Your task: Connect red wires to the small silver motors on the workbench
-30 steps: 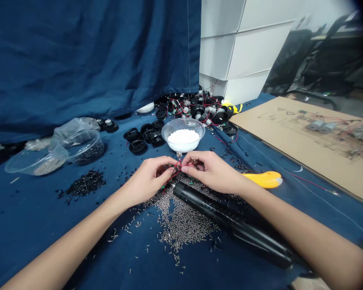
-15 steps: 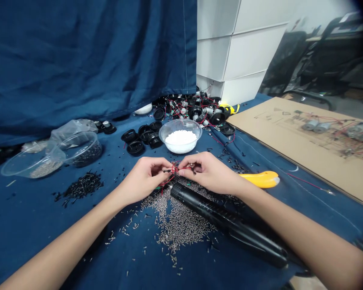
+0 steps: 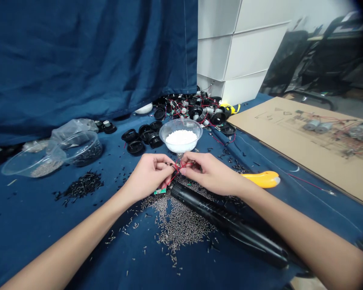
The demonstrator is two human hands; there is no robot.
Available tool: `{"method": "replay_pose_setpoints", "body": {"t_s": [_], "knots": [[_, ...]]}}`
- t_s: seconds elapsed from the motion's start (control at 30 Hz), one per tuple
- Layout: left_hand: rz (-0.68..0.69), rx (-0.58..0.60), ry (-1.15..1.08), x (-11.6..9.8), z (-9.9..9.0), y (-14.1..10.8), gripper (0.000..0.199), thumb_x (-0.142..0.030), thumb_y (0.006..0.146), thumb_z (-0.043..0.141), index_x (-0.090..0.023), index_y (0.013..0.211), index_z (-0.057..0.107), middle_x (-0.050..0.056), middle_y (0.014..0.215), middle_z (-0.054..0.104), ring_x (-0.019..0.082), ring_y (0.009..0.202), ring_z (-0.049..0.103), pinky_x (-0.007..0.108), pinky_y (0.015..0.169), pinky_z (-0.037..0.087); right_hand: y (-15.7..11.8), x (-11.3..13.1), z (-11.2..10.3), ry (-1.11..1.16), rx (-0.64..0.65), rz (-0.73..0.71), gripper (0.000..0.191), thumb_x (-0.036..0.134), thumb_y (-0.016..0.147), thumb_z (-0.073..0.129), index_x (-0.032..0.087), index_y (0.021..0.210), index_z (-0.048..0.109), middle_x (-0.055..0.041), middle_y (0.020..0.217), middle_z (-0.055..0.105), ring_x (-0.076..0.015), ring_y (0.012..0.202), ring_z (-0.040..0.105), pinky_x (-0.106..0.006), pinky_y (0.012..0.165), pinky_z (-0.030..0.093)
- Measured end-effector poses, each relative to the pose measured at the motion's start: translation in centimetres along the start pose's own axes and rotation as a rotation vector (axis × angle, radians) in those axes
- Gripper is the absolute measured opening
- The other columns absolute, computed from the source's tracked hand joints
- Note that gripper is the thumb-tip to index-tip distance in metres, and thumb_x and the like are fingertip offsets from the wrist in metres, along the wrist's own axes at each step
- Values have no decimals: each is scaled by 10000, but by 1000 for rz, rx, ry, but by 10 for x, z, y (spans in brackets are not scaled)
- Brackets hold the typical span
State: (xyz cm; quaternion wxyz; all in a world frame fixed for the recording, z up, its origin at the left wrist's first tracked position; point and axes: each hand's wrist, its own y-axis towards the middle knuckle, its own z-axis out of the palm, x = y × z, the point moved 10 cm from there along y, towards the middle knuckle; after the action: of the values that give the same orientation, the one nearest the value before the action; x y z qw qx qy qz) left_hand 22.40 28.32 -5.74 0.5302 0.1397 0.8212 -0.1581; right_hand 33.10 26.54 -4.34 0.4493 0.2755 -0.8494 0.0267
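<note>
My left hand and my right hand meet at the table's middle, their fingertips pinching thin red wires. A small green circuit board dangles from the wires below my left hand. Just beneath my right wrist lies a long black cylindrical tool. Spilled tiny metal pins spread under both hands. A clear bowl of white pellets stands just beyond my fingers. To the right of my right hand rests a yellow-handled cutter.
Black round parts and a heap of wired motors lie behind the bowl. At left are clear plastic bowls and a black pin pile. A cardboard sheet lies right. A blue cloth hangs behind.
The green board has come into view below my left hand, and the red wires now form a looser loop. My hands have drawn slightly apart. The camera has shifted a little.
</note>
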Motion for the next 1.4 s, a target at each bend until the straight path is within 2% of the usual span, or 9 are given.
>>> {"method": "replay_pose_setpoints", "body": {"t_s": [0.17,0.33,0.67,0.93,1.03,1.07,1.17,1.27,1.4], "knots": [[-22,6,-19,2,1,2,121,-256,809,601,-146,757,606,-15,470,560,66,346,476,165,330,346,0,2,-1,-46,-1,-23,243,316,957,501,159,806,610,37,657,504,-87,602,375,-230,581,297],[-68,-16,8,9,-3,3,73,-143,773,552,-155,711,588,-24,445,563,64,319,465,165,321,344,-1,3,-5,-86,-18,-1,224,291,917,555,156,784,675,35,608,519,-82,573,398,-235,570,306],[-100,-150,-102,20,-34,-10,106,-176,799,511,-164,703,556,58,626,676,92,445,581,197,412,458,1,-5,-9,-62,-94,29,190,259,920,542,162,945,704,12,692,622,-89,587,446,-242,573,343],[-205,11,-145,24,-10,-44,165,-291,868,467,-167,760,467,110,745,710,122,513,597,268,511,522,3,-11,-10,91,-132,62,218,320,922,560,149,835,664,30,639,548,-72,552,407,-226,513,327],[-115,-51,-36,13,-20,-42,103,-231,813,537,-173,889,499,103,950,706,189,744,663,378,721,562,2,-9,-9,82,-114,46,242,321,937,540,149,821,665,31,637,547,-68,553,398,-230,511,316],[-46,-66,47,6,-24,-39,205,-184,782,558,-183,981,513,98,1083,680,217,903,660,424,855,537,2,-9,-10,77,-114,39,245,314,944,529,150,820,662,31,638,553,-68,558,408,-231,518,321],[240,73,450,-18,-13,-35,553,-61,745,505,-242,1267,477,61,1447,462,250,1338,417,499,1147,297,2,-7,-10,103,-110,12,233,282,963,498,155,844,653,28,669,591,-72,592,466,-231,558,356],[433,242,788,-20,6,-36,626,-15,757,413,-224,1346,454,73,1503,396,251,1417,299,527,1160,269,1,-5,-9,152,-99,-18,239,274,976,479,154,877,661,16,727,632,-74,618,490,-236,585,374],[499,241,939,-19,12,-31,498,-30,772,429,-178,1232,551,98,1393,500,253,1350,387,492,1110,364,0,-3,-7,238,-82,-38,263,315,987,466,150,912,657,1,780,658,-73,607,480,-232,570,386]]}}
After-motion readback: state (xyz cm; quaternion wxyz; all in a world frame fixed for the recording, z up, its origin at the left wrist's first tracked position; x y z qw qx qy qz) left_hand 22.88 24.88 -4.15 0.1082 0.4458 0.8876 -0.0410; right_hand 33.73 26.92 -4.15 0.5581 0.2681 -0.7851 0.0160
